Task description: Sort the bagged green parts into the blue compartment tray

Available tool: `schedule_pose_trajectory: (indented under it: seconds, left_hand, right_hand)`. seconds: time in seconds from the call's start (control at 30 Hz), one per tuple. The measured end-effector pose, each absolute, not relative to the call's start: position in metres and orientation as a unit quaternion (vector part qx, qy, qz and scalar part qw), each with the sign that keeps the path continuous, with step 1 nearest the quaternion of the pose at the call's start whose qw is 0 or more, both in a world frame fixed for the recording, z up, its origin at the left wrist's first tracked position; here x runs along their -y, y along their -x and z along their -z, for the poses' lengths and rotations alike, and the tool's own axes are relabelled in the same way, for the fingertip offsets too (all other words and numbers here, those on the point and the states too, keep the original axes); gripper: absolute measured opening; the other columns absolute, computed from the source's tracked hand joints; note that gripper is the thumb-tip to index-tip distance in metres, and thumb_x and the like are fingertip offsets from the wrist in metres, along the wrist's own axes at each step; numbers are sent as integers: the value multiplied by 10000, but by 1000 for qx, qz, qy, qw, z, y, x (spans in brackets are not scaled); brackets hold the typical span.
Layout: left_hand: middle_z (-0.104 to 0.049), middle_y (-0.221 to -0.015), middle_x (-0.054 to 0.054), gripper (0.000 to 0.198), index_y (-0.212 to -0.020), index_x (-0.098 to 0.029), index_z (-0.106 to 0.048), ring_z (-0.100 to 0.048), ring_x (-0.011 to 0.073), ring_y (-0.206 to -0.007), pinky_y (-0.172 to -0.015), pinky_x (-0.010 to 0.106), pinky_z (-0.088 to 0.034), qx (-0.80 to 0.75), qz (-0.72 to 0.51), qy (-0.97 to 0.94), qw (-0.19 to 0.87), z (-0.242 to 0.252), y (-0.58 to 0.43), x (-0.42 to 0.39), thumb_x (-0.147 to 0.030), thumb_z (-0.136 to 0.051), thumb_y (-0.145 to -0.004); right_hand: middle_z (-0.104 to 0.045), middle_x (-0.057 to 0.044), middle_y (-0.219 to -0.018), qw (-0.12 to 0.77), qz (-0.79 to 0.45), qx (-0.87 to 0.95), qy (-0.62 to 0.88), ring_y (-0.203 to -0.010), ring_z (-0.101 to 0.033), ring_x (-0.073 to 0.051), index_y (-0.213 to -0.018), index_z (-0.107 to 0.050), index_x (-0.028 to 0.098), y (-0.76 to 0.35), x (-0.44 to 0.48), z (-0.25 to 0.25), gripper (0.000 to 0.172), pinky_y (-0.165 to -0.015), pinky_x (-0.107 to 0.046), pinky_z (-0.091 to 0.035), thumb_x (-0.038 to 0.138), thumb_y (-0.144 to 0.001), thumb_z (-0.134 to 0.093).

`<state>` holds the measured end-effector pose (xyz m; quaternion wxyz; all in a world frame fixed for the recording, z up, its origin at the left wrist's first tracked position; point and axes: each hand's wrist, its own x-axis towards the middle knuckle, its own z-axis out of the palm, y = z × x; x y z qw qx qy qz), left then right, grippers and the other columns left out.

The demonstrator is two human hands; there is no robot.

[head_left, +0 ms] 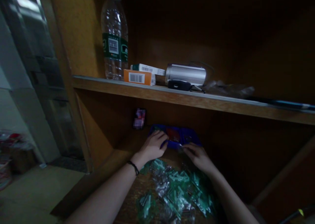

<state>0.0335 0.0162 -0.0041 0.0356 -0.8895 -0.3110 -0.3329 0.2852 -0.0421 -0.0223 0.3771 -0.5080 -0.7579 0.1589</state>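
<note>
A blue tray with compartments sits at the back of the lower shelf; something reddish lies in its middle section. Over the tray's left section is my left hand, fingers bent, with blue showing between thumb and fingers. I see nothing held there. At the tray's front edge, the fingertips of my right hand pinch a small clear plastic bag, blurred and dim. Below my hands, several clear plastic bags with green and whitish slim pieces lie heaped on the wooden surface.
On the shelf above stand a plastic bottle, an orange box, a white box, a silver cylinder and a black key fob. The shelf's edge crosses above my hands. A pixelated object stands behind, left of the tray.
</note>
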Motion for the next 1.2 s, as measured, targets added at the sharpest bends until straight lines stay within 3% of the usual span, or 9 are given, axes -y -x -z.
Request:
schedule_pose_trajectory:
  seconds: [0.1,0.3,0.43,0.5,0.63,0.73,0.83,1.03,1.2]
  left_hand:
    - [-657,-1034,52,218,-992,-236,-697,-554,212,-1026,-975,365,-438,219,274,936,-24,2,-38,-1,-266,-484,-953]
    - [-684,-1188,7,250,-1007,-289,-755,-528,214,-1168,-1031,356,-413,146,195,959,-147,4,-46,6,-283,-511,-951]
    - [-615,-1348,-15,301,-1197,-331,-689,-481,223,-1271,-1096,379,-363,121,160,969,-144,0,-51,12,-319,-483,-977]
    - [-571,-1408,-20,341,-1282,-350,-632,-467,224,-1309,-1121,394,-332,111,147,973,-137,0,-54,16,-345,-444,-997]
    - [-541,-1442,-40,352,-1279,-372,-630,-456,221,-1342,-1123,408,-320,110,121,976,-144,5,-58,19,-386,-395,-1017]
    - [-574,-1411,-19,369,-1286,-344,-630,-479,202,-1331,-1133,389,-302,102,115,977,-150,9,-59,17,-397,-372,-1027]
    - [-631,-1342,-3,382,-1279,-321,-636,-516,194,-1292,-1129,370,-300,102,129,976,-140,11,-57,15,-410,-359,-1030]
    - [-727,-1095,22,381,-1070,-262,-720,-590,210,-1109,-1009,347,-400,155,164,969,-97,11,-53,12,-420,-378,-1019]
    - [-707,-904,47,364,-892,-195,-704,-605,216,-956,-894,335,-449,180,167,969,-39,12,-53,11,-408,-430,-998]
  right_hand:
    - [-698,-37,-955,458,-172,693,530,-867,-646,-212,-1166,-611,239,-293,41,23,294,-774,-311,-476,352,-914,-507]
    - [-702,-50,-920,526,-101,629,563,-902,-641,-230,-921,-650,199,-308,33,24,235,-826,-328,-473,350,-876,-475]
    - [-638,-78,-1290,519,-88,630,571,-1171,-589,-254,-1280,-586,233,-318,31,23,447,-977,-378,-439,328,-852,-500]
    - [-626,-66,-1310,520,-88,634,566,-1155,-600,-239,-1343,-533,257,-321,33,23,494,-954,-363,-452,294,-852,-485]
    - [-729,-49,-977,433,-112,682,579,-905,-669,-224,-1036,-682,216,-323,37,24,297,-812,-320,-479,243,-822,-478]
    - [-737,-42,-931,312,-107,736,591,-882,-670,-223,-906,-716,222,-323,39,25,257,-784,-306,-461,184,-776,-498]
    - [-727,-52,-1008,240,-77,751,610,-909,-666,-221,-944,-728,240,-324,40,24,269,-794,-312,-446,193,-800,-506]
    - [-710,-74,-1075,178,-98,739,643,-964,-654,-268,-1147,-666,289,-325,42,30,351,-762,-341,-443,451,-842,-599]
    - [-716,-48,-924,207,-162,738,622,-813,-665,-220,-1216,-593,265,-317,37,42,401,-666,-294,-435,323,-819,-604]
